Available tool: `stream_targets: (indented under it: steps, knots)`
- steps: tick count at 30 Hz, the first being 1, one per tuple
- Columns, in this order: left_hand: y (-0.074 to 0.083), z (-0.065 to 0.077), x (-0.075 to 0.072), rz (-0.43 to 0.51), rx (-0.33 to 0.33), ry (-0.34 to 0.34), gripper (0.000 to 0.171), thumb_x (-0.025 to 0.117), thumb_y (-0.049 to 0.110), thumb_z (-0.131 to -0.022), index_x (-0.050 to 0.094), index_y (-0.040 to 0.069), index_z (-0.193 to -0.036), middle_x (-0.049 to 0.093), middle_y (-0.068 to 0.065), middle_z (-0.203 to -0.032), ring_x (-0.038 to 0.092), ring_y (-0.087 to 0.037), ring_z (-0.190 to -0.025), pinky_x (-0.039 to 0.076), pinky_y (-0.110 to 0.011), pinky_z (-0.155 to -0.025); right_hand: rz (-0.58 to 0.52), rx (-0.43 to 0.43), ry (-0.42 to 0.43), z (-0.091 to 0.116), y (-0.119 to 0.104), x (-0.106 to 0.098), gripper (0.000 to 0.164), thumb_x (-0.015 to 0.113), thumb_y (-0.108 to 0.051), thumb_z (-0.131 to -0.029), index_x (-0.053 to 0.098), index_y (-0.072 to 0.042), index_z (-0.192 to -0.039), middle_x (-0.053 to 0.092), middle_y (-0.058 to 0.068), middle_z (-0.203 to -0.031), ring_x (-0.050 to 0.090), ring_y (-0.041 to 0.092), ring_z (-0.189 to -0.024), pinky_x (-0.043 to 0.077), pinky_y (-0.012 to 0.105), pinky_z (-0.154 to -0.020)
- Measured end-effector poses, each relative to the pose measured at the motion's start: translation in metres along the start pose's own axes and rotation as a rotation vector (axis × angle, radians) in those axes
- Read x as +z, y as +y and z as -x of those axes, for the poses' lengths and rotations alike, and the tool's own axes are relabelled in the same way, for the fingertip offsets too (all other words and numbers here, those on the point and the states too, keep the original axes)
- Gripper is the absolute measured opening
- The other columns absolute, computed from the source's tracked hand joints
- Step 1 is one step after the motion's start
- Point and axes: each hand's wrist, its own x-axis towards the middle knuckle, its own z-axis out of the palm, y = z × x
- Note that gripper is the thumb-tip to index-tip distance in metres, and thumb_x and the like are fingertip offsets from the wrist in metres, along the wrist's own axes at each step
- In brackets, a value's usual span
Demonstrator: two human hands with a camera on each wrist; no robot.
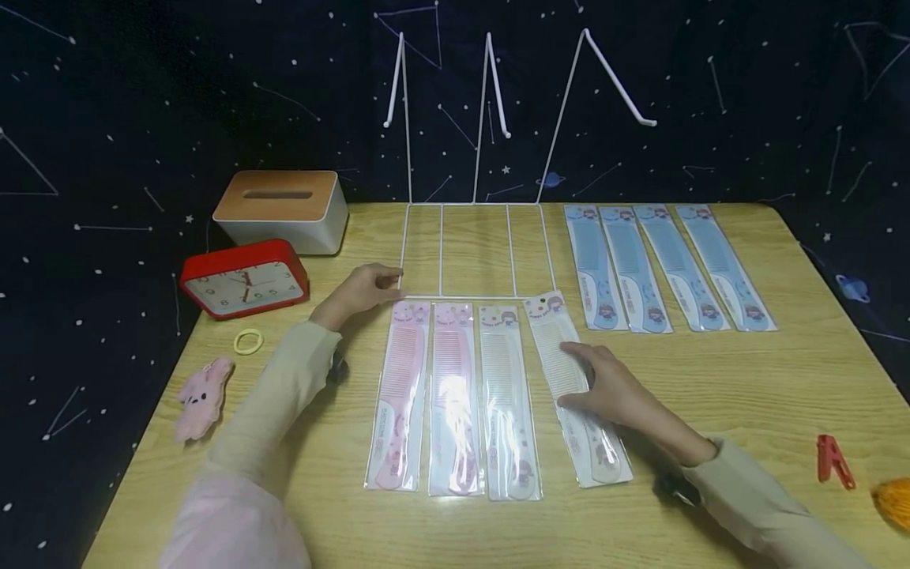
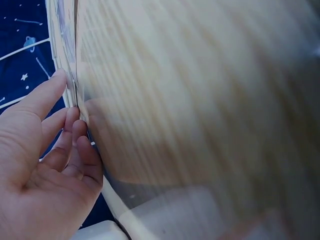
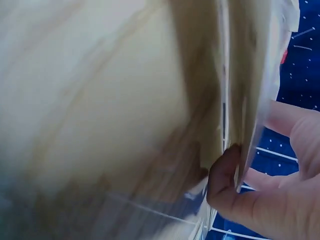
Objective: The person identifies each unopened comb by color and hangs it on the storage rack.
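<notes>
My right hand (image 1: 617, 387) grips the rightmost white packaged comb (image 1: 554, 356), thumb on one side and fingers on the other. The right wrist view shows its clear sleeve (image 3: 255, 115) edge-on, slightly raised between thumb and fingers. A second white packaged comb (image 1: 502, 379) lies just left of it, beside a pink packaged comb (image 1: 452, 348) and another pink packaged comb (image 1: 402, 363). My left hand (image 1: 361, 291) rests at the front left corner of the white wire rack (image 1: 472, 297), fingers loosely bent; in the left wrist view I see nothing held in that hand (image 2: 55, 150).
Several blue packaged combs (image 1: 629, 253) lie in a row at the back right. On the left are a tissue box (image 1: 327, 213), red clock (image 1: 266, 251), yellow hair tie (image 1: 238, 341) and pink plush (image 1: 203, 399). A red clip (image 1: 826, 457) and orange yarn ball (image 1: 894, 503) lie far right.
</notes>
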Motion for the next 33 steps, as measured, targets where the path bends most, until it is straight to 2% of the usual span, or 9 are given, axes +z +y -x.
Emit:
stream_targets:
  steps: [5, 7, 13, 15, 20, 24, 28, 30, 33]
  knots:
    - [-0.001, 0.000, 0.000, 0.006, -0.005, 0.000, 0.052, 0.067, 0.018, -0.090, 0.050, -0.003, -0.134, 0.056, -0.020, -0.128, 0.052, -0.028, -0.114, 0.043, -0.041, -0.101, -0.030, 0.014, -0.008, 0.003, -0.006, -0.009, 0.073, 0.075, -0.003, -0.074, 0.042, 0.004, -0.138, 0.044, 0.033, -0.133, 0.045, 0.049, -0.117, 0.039, 0.061, -0.098]
    - [0.000, 0.000, 0.000, 0.010, -0.006, -0.001, 0.052, 0.067, 0.018, -0.090, 0.050, -0.003, -0.135, 0.055, -0.021, -0.130, 0.052, -0.029, -0.115, 0.043, -0.041, -0.102, -0.042, 0.015, -0.010, 0.004, -0.010, -0.013, 0.074, 0.073, -0.001, -0.075, 0.040, 0.004, -0.140, 0.042, 0.034, -0.134, 0.047, 0.049, -0.114, 0.043, 0.059, -0.094]
    - [-0.002, 0.003, -0.001, 0.022, 0.020, 0.011, 0.054, 0.068, 0.026, -0.089, 0.053, -0.002, -0.133, 0.057, -0.019, -0.127, 0.053, -0.027, -0.113, 0.044, -0.039, -0.100, -0.072, -0.035, 0.013, 0.007, -0.028, -0.028, 0.076, 0.072, 0.000, -0.076, 0.035, 0.003, -0.143, 0.038, 0.032, -0.139, 0.048, 0.049, -0.115, 0.046, 0.058, -0.092]
    - [-0.001, 0.004, -0.002, 0.024, 0.020, 0.012, 0.054, 0.069, 0.026, -0.089, 0.053, -0.001, -0.133, 0.057, -0.019, -0.127, 0.053, -0.028, -0.113, 0.044, -0.040, -0.100, -0.085, -0.061, 0.028, 0.006, -0.036, -0.033, 0.076, 0.072, 0.001, -0.077, 0.035, 0.001, -0.144, 0.037, 0.030, -0.141, 0.046, 0.049, -0.118, 0.044, 0.058, -0.095]
    - [0.000, 0.002, -0.002, 0.015, -0.009, -0.001, 0.053, 0.067, 0.018, -0.090, 0.049, -0.002, -0.136, 0.054, -0.021, -0.131, 0.051, -0.030, -0.118, 0.042, -0.042, -0.103, -0.185, -0.179, 0.089, -0.001, -0.059, -0.042, 0.076, 0.072, 0.007, -0.077, 0.036, -0.001, -0.144, 0.040, 0.027, -0.138, 0.051, 0.043, -0.112, 0.049, 0.052, -0.092]
    - [0.000, 0.000, -0.002, 0.003, -0.018, -0.005, 0.052, 0.067, 0.018, -0.090, 0.050, -0.002, -0.135, 0.054, -0.020, -0.132, 0.051, -0.028, -0.116, 0.043, -0.041, -0.102, -0.263, -0.285, 0.130, -0.012, -0.081, -0.049, 0.077, 0.070, 0.012, -0.077, 0.037, -0.003, -0.144, 0.043, 0.023, -0.135, 0.055, 0.036, -0.106, 0.055, 0.040, -0.085]
    - [0.000, 0.000, -0.001, 0.002, -0.003, -0.006, 0.052, 0.066, 0.017, -0.090, 0.050, -0.004, -0.135, 0.053, -0.022, -0.132, 0.052, -0.030, -0.117, 0.043, -0.041, -0.102, -0.316, -0.388, 0.145, -0.027, -0.105, -0.055, 0.076, 0.069, 0.014, -0.076, 0.038, -0.002, -0.143, 0.045, 0.021, -0.132, 0.057, 0.033, -0.103, 0.056, 0.029, -0.080]
    - [0.001, 0.000, 0.000, 0.002, 0.002, -0.007, 0.052, 0.066, 0.016, -0.090, 0.050, -0.004, -0.134, 0.053, -0.022, -0.132, 0.052, -0.030, -0.117, 0.043, -0.042, -0.102, -0.346, -0.435, 0.142, -0.035, -0.118, -0.057, 0.075, 0.069, 0.014, -0.077, 0.038, -0.001, -0.143, 0.046, 0.021, -0.131, 0.058, 0.033, -0.102, 0.057, 0.030, -0.079]
    - [0.002, 0.000, 0.000, -0.005, 0.003, -0.009, 0.052, 0.066, 0.016, -0.090, 0.049, -0.004, -0.135, 0.054, -0.022, -0.131, 0.053, -0.030, -0.115, 0.044, -0.041, -0.101, -0.409, -0.504, 0.131, -0.048, -0.135, -0.058, 0.074, 0.067, 0.016, -0.076, 0.038, 0.001, -0.142, 0.045, 0.021, -0.134, 0.057, 0.033, -0.106, 0.056, 0.038, -0.082]
